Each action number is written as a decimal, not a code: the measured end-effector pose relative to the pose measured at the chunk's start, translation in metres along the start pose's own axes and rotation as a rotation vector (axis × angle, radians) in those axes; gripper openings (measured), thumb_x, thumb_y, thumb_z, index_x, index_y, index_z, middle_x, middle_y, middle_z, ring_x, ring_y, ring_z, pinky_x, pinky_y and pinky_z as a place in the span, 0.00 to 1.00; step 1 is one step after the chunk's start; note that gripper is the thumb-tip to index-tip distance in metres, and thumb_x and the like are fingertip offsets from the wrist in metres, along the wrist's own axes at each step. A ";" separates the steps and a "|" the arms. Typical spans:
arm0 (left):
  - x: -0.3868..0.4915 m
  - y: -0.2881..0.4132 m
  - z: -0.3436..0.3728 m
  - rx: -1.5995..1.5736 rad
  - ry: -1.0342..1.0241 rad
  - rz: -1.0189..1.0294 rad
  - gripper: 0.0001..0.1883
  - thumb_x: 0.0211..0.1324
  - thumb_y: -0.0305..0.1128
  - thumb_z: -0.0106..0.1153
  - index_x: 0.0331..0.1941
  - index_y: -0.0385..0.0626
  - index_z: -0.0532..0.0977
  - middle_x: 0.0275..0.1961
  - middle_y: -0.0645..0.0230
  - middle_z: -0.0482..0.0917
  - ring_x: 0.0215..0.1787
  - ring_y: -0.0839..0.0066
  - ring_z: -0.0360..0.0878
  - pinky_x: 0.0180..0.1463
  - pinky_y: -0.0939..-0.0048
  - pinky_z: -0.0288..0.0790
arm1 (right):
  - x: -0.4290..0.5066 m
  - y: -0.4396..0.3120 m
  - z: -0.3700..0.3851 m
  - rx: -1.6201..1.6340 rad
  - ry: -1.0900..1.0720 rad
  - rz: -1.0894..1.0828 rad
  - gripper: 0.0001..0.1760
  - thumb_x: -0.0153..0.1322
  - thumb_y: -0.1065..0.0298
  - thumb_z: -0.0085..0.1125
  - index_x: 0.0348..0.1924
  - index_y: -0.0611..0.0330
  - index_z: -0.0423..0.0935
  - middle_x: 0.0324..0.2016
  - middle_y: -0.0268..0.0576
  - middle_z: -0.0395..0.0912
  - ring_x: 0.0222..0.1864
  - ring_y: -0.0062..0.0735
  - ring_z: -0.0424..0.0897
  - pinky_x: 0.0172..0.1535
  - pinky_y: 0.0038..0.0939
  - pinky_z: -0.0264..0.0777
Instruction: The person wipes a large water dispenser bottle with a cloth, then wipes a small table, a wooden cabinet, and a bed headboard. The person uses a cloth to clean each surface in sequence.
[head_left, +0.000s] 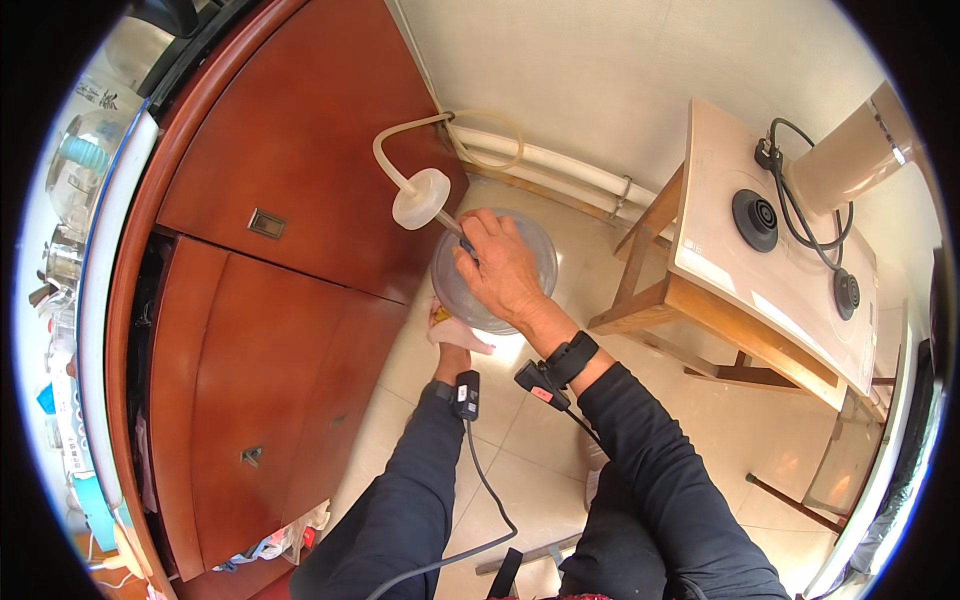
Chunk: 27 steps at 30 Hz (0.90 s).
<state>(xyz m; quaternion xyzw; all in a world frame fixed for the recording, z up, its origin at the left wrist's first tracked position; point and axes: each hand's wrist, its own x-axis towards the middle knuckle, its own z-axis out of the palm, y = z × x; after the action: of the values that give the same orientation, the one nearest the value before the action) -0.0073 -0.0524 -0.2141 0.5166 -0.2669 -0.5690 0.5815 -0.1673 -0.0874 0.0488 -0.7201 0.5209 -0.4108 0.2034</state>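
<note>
My right hand (496, 266) is closed around the upper part of a translucent plastic container (529, 240), whose neck and any handle it covers. A whitish plastic cap (421, 199) on a thin tube stands beside the fingers, and a pale flexible hose (390, 154) runs from it towards the wall. Low at the container's near left side, my left hand (452, 358) reaches to a pink cloth (456, 335) with a yellow patch. The cloth and container hide its fingers, so its hold is unclear.
A reddish-brown wooden cabinet (300, 165) stands at the left. White pipes (570, 176) run along the wall's foot. At the right, a wooden stool (637, 307) supports a pale panel (705, 225) with black round fittings and a cable. A cable (495, 491) trails from my left wrist.
</note>
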 end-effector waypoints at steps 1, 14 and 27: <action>-0.008 -0.006 0.000 -0.063 0.068 -0.079 0.13 0.70 0.40 0.44 0.53 0.51 0.68 0.53 0.75 0.75 0.58 0.76 0.71 0.60 0.70 0.66 | 0.001 0.000 0.001 0.001 0.007 -0.010 0.14 0.69 0.67 0.57 0.47 0.60 0.74 0.49 0.43 0.73 0.48 0.52 0.72 0.48 0.47 0.74; -0.131 0.129 0.067 0.579 -0.787 -0.024 0.47 0.32 0.34 0.78 0.61 0.41 0.63 0.54 0.69 0.75 0.60 0.77 0.72 0.62 0.70 0.70 | -0.003 -0.001 -0.019 0.148 -0.081 -0.003 0.32 0.70 0.61 0.62 0.66 0.56 0.65 0.64 0.52 0.65 0.62 0.58 0.67 0.61 0.45 0.68; -0.165 0.250 0.124 1.000 -0.812 0.330 0.18 0.57 0.26 0.66 0.51 0.38 0.76 0.44 0.66 0.82 0.44 0.71 0.81 0.49 0.69 0.75 | -0.150 0.038 -0.063 1.133 -0.190 0.651 0.32 0.72 0.62 0.67 0.68 0.56 0.68 0.60 0.37 0.75 0.60 0.28 0.74 0.63 0.34 0.70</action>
<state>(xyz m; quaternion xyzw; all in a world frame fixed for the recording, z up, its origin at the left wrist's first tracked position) -0.0572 0.0200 0.0976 0.4211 -0.7722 -0.4297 0.2043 -0.2579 0.0444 0.0006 -0.3404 0.3952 -0.4735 0.7097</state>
